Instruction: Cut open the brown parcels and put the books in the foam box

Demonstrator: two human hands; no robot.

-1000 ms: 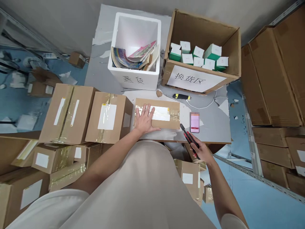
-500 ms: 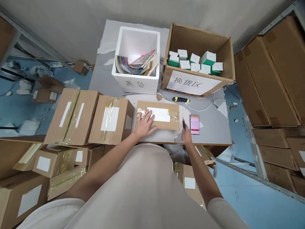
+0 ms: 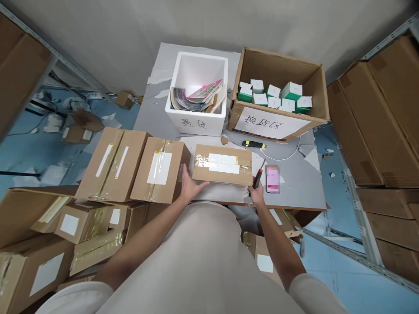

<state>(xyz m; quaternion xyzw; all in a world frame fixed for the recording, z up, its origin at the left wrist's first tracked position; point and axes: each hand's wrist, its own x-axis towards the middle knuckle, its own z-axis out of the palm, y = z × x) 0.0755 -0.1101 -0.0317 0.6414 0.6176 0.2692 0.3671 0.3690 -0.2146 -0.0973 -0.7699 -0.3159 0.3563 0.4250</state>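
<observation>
In front of me on the table lies a taped cardboard box [image 3: 222, 172] with a slit white label across its top. My left hand [image 3: 191, 185] is at the box's near left corner, thumb and fingers apart, between it and the neighbouring carton. A red-and-black utility knife [image 3: 258, 179] with a thin metal tip is in my right hand [image 3: 256, 194], whose fingers are closed around the handle beside the box's near right corner. Just right of that hand lies a phone [image 3: 273, 179] with a pink screen.
Two taped cartons [image 3: 160, 170] stand at the left. Behind are a white foam box [image 3: 199, 124] holding booklets and a large open carton [image 3: 278, 126] with several green-and-white small boxes. A yellow-and-black cutter [image 3: 254, 144] and a white cable [image 3: 281, 150] lie before them. Shelving [image 3: 363, 218] flanks the right.
My left hand has come off the box top to its near left corner, with thumb spread. My right hand has moved closer to the box's right corner, still holding the knife. The view has shifted.
</observation>
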